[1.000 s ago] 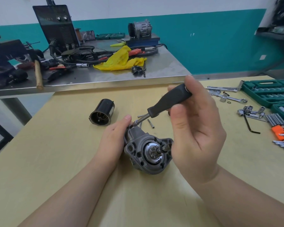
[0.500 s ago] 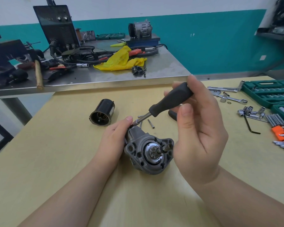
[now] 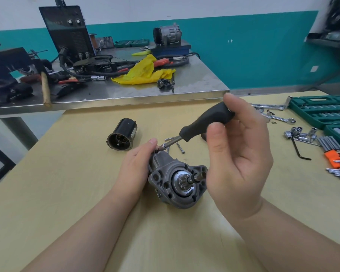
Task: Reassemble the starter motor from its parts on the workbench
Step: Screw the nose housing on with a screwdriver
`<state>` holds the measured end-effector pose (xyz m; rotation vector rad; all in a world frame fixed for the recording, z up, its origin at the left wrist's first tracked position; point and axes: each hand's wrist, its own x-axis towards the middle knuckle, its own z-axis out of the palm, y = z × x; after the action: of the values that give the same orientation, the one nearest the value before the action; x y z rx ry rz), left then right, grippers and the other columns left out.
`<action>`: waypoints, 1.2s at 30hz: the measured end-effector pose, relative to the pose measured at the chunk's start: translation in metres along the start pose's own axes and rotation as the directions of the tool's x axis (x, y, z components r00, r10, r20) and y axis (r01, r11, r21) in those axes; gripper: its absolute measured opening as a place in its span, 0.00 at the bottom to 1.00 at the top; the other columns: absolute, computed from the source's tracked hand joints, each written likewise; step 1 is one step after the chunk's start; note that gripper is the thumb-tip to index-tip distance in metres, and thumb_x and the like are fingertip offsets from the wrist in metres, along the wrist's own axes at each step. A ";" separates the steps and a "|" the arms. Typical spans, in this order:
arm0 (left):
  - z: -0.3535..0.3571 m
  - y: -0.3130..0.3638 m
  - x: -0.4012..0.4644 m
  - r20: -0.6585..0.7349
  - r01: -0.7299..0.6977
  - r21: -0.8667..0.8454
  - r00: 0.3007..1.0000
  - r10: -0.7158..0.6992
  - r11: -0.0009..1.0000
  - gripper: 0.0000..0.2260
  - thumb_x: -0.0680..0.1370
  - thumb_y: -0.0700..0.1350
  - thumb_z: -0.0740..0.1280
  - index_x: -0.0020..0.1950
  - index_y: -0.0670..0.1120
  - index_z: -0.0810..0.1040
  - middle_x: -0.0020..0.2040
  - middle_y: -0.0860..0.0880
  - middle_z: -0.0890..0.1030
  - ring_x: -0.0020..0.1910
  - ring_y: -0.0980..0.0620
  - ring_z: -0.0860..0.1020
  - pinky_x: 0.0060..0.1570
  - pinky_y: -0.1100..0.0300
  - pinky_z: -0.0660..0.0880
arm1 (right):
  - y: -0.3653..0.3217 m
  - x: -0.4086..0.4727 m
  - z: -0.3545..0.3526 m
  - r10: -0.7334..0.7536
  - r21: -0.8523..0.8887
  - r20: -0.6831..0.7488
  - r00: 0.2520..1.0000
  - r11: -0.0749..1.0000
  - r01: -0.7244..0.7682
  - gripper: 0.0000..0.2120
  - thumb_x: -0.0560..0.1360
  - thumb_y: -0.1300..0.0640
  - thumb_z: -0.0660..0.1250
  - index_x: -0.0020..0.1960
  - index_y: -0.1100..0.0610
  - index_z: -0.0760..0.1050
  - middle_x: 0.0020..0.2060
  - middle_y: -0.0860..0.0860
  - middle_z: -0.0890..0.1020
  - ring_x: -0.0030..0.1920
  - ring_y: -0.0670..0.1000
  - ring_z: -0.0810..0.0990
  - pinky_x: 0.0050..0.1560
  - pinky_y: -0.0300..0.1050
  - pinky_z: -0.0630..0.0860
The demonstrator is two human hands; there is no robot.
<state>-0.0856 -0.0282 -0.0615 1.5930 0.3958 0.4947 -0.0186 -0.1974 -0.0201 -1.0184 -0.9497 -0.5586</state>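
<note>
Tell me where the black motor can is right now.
In the head view, the black motor can lies on its side on the wooden bench, apart from and left of the starter housing.

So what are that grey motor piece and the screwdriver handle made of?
The grey housing looks like cast metal, probably aluminium: dull, slightly grainy, with moulded holes. The screwdriver handle looks like matte black plastic or rubber, with no shine; its shaft is bright steel-like metal.

A workshop: a green plastic socket-set case at two o'clock, a black welding machine on the steel worktop at eleven o'clock.
</note>
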 end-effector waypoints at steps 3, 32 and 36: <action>0.001 0.000 0.000 0.000 0.004 -0.013 1.000 -0.004 1.000 0.28 0.78 0.67 0.64 0.42 0.40 0.77 0.38 0.46 0.75 0.38 0.51 0.72 0.46 0.48 0.68 | -0.001 -0.005 -0.001 0.006 0.030 0.030 1.000 1.000 -0.007 0.17 0.88 0.60 0.60 0.77 0.56 0.70 0.62 0.57 0.80 0.55 0.65 0.83 0.54 0.64 0.82; -0.001 -0.004 0.004 0.008 0.019 -0.004 1.000 -0.019 1.000 0.25 0.79 0.67 0.65 0.40 0.45 0.82 0.37 0.45 0.79 0.38 0.48 0.75 0.47 0.46 0.70 | 0.001 -0.005 -0.001 0.024 0.085 0.070 0.997 0.996 -0.030 0.17 0.88 0.62 0.60 0.75 0.61 0.72 0.64 0.59 0.80 0.60 0.65 0.83 0.58 0.63 0.82; -0.001 -0.004 0.004 0.003 0.020 0.003 1.000 -0.020 1.000 0.25 0.79 0.67 0.65 0.39 0.45 0.79 0.37 0.46 0.77 0.37 0.49 0.74 0.45 0.47 0.69 | 0.001 -0.004 0.000 0.000 0.028 0.086 0.996 1.000 -0.003 0.18 0.88 0.62 0.60 0.77 0.55 0.71 0.66 0.58 0.81 0.59 0.67 0.84 0.58 0.70 0.81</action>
<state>-0.0826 -0.0250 -0.0656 1.5913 0.4102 0.4767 -0.0197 -0.1975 -0.0240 -1.0243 -1.0301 -0.5016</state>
